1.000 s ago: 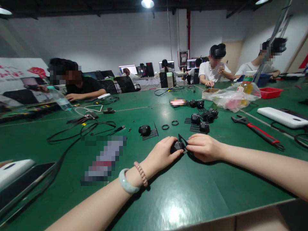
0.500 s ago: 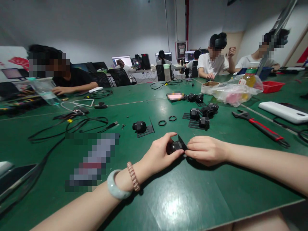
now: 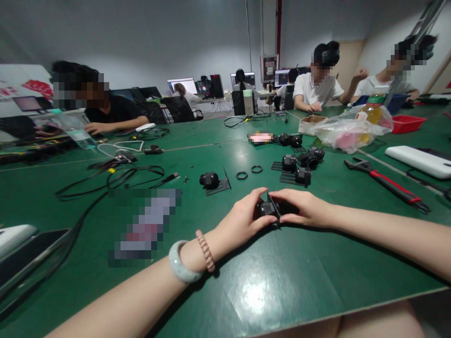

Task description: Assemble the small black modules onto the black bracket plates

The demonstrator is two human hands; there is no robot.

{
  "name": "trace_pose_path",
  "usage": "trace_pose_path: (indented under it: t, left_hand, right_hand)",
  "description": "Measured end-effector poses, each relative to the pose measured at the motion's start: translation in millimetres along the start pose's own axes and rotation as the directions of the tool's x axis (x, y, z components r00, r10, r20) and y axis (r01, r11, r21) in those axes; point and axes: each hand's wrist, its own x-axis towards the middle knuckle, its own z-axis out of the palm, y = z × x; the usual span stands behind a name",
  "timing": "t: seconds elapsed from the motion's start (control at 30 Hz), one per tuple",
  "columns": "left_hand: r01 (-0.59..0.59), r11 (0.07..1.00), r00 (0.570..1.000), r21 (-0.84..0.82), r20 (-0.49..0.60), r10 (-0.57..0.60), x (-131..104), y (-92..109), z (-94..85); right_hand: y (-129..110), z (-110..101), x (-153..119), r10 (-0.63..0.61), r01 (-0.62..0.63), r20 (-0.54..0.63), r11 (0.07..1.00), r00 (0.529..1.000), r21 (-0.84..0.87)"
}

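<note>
Between my two hands, just above the green table, is a black cable gland (image 3: 266, 208) with a thin black plate standing across it. My left hand (image 3: 241, 217) is closed around the gland's left end, thumb in front and fingers behind. From the other side my right hand (image 3: 307, 207) pinches about the plate and the part beyond it, which its fingers partly hide. Farther back lie two black hexagonal ring nuts (image 3: 242, 175), apart from each other. Left of them rests another black gland on a slotted bracket (image 3: 210, 180).
Several similar black fittings (image 3: 302, 176) lie behind my right hand. An adjustable wrench (image 3: 387, 183) with red-black handles is at the right. Black cables (image 3: 141, 176) coil on the left. People sit across the green table (image 3: 282, 272); a plastic bag (image 3: 347, 131) and red tray (image 3: 408, 124) stand far right.
My right hand has shifted from pinching the plate's lower edge to spreading its thumb and fingers around the plate's right side. The left hand keeps its hold. The view has swung slightly left.
</note>
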Motion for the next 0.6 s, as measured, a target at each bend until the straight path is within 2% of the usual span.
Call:
trace_pose_path:
  t: [0.13,0.3,0.43,0.6]
  left_hand:
    - [-0.007,1.000,1.000,-0.003,0.013,0.007,1.7,-1.8,0.8]
    - [-0.108,0.994,0.994,0.027,-0.020,0.108,-1.0,6.6,3.5]
    - [-0.056,0.995,0.998,0.083,-0.003,0.057,-3.7,11.2,8.7]
    - [-0.030,0.988,1.000,0.151,0.000,0.030,-6.3,12.9,9.4]
  right_hand:
    - [0.3,1.5,-0.2,-0.005,0.005,-0.012,1.000,1.000,-0.020]
    - [-5.1,3.3,-0.1,-0.031,0.030,-0.054,0.999,0.998,-0.026]
    - [-10.8,3.7,1.4,-0.052,0.055,-0.079,0.998,0.996,0.040]
    - [0.9,6.8,12.5,0.078,-0.053,-0.217,0.992,0.973,0.117]
